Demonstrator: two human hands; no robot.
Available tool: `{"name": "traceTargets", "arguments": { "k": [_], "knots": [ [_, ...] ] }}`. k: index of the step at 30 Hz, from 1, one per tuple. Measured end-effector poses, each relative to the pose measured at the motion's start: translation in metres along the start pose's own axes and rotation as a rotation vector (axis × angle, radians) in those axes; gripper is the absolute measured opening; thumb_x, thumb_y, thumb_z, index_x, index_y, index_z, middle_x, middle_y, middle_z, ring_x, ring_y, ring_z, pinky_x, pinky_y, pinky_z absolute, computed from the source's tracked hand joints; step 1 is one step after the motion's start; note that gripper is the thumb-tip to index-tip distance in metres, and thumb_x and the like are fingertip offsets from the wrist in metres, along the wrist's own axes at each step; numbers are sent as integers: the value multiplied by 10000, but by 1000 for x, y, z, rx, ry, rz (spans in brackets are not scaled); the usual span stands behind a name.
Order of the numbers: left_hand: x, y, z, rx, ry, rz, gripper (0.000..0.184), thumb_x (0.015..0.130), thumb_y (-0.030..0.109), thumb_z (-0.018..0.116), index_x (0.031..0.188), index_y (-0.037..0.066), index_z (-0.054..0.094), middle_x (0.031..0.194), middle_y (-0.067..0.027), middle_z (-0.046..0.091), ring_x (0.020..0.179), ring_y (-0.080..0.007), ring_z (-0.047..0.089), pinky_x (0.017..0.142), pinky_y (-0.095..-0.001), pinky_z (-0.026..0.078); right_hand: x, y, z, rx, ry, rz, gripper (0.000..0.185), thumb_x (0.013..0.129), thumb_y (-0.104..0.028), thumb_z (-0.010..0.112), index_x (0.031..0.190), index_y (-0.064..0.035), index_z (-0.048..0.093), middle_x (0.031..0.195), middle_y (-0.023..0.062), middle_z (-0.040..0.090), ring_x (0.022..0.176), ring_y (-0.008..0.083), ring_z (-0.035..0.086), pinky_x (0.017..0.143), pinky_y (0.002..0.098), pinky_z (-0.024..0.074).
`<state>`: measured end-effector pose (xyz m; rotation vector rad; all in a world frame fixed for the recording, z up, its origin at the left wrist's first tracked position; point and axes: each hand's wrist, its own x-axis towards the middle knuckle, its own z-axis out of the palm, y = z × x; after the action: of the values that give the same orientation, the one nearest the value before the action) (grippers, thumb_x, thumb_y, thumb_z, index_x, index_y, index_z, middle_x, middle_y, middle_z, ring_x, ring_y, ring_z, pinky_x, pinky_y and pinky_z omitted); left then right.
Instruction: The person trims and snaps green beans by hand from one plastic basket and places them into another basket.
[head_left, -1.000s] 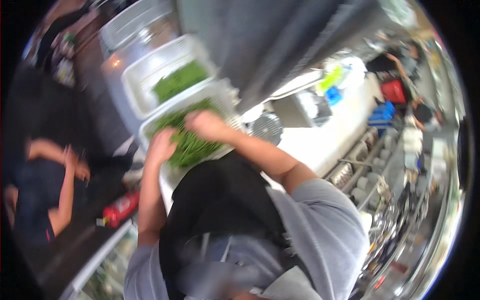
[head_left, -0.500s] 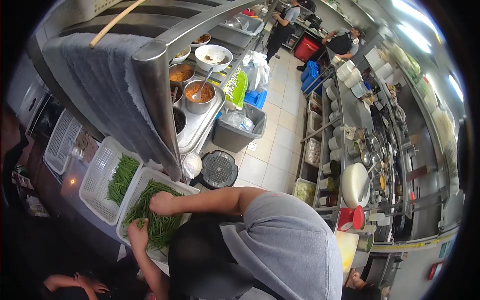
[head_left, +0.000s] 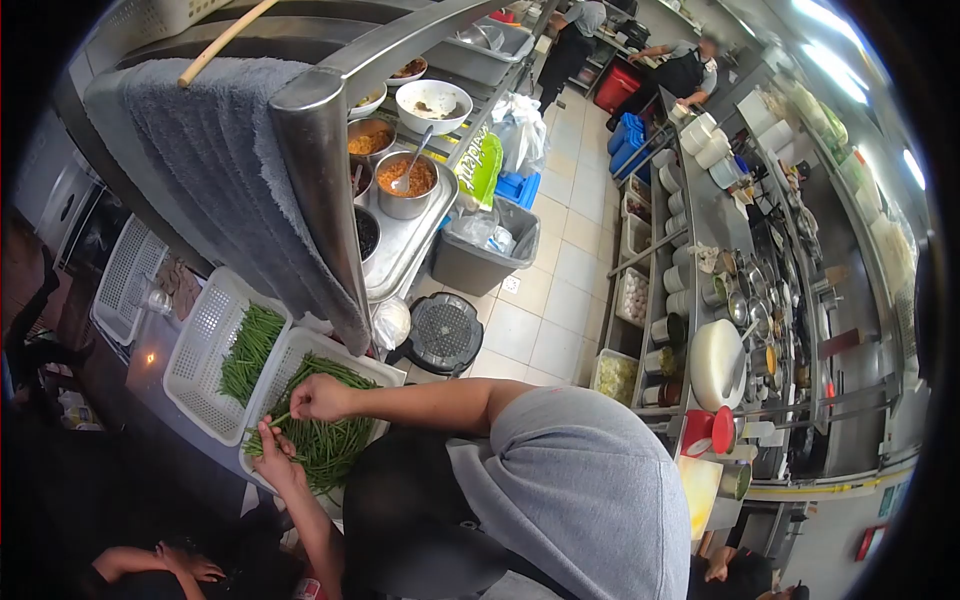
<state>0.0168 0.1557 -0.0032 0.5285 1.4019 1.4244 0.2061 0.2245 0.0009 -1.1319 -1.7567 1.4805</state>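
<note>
Long green beans (head_left: 330, 445) fill a white plastic basket (head_left: 390, 376) in front of me. My left hand (head_left: 277, 455) is closed on a few green beans at the basket's left edge. My right hand (head_left: 318, 397) is pinched just above and to the right of it, over the pile, at the end of a bean that runs toward my left hand. The exact fingertip contact is small in view. Against the first basket stands a second white basket (head_left: 190, 365), with straighter green beans (head_left: 250, 350) lying in its right side.
A grey towel (head_left: 220, 180) hangs from a steel rack above the baskets. Metal pots (head_left: 406, 190) of food stand on a tray. A grey bin (head_left: 480, 265) and black round lid (head_left: 445, 333) are beyond my arm. Another person's hands (head_left: 190, 565) show at lower left.
My right hand has come up out of the pile and opened slightly into a pinch near the left hand. My left hand has lifted a little, with beans showing in its fingers.
</note>
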Motion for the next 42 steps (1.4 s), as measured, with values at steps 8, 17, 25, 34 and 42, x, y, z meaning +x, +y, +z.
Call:
{"name": "traceTargets", "arguments": {
  "k": [8,17,25,34,42],
  "knots": [
    [11,-37,-21,-706,-272,-50,300,1047,280,606,1239,53,570,1029,-23,577,760,-117,508,640,-269,418,7,11,23,633,66,131,92,975,-104,641,972,-31,696,822,5,683,706,88,614,609,244,487],
    [6,1,-31,-539,-211,-121,395,1058,237,581,1394,37,521,1111,-42,580,833,-128,522,766,-290,457,-10,33,37,-762,-183,-601,255,800,-234,682,1014,-99,709,1076,125,690,1098,358,625,985,433,490],
    [-5,42,-21,-418,-196,72,379,1042,200,596,1328,-48,604,1148,-191,699,791,-165,604,711,-307,501,19,40,36,-831,-396,-432,189,854,-210,639,950,-102,760,1000,105,714,1027,338,668,876,488,557],
    [-12,53,-26,-355,-186,134,372,1038,205,614,1304,-55,609,1078,-166,720,781,-133,630,697,-280,521,7,-50,17,431,-400,42,191,1018,-125,640,1143,9,694,971,41,730,788,89,651,714,256,548],
    [-9,57,-32,-307,-229,102,324,1034,186,614,1257,-48,643,992,-128,721,736,-122,607,676,-270,502,20,-60,18,78,-183,-207,106,997,-112,653,1038,-30,707,810,13,711,677,86,648,649,259,543]
  ]
}}
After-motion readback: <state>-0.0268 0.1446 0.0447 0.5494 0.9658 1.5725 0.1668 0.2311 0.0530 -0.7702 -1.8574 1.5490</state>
